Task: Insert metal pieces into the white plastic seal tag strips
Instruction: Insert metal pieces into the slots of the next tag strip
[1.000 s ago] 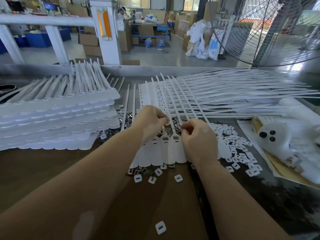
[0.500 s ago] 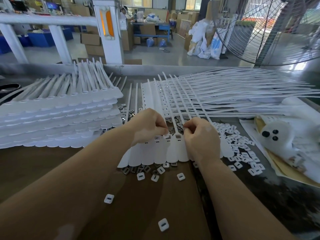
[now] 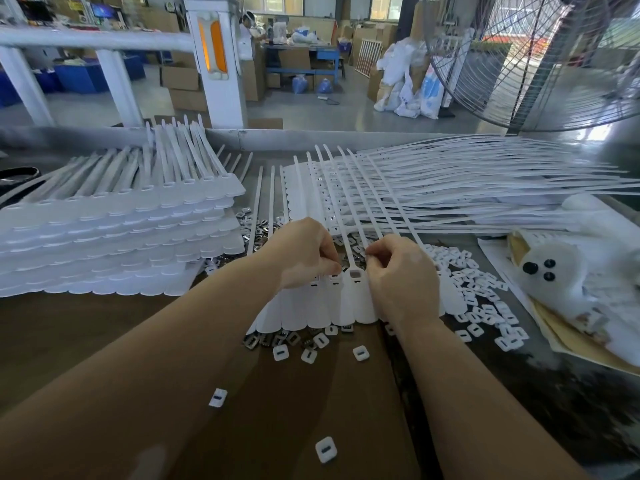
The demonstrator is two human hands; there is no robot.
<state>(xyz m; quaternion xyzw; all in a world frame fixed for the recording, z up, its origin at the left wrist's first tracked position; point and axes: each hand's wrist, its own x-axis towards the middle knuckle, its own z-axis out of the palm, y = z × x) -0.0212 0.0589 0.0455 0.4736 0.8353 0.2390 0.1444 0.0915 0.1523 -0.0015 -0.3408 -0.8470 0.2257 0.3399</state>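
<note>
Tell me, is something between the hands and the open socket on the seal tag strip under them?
Nothing visible is. The empty socket lies bare between the left hand and the right hand, whose curled fingers sit at its two sides. What they pinch is hidden.

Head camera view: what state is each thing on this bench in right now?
Left hand: fingers curled, on the seal tag strip.
Right hand: fingers curled, beside the open socket.
Seal tag strip: flat, one socket showing open.
Stack of strips: piled at left.
Loose white caps: scattered.
Metal pieces: loose.
Fan: cannot tell if running.
</note>
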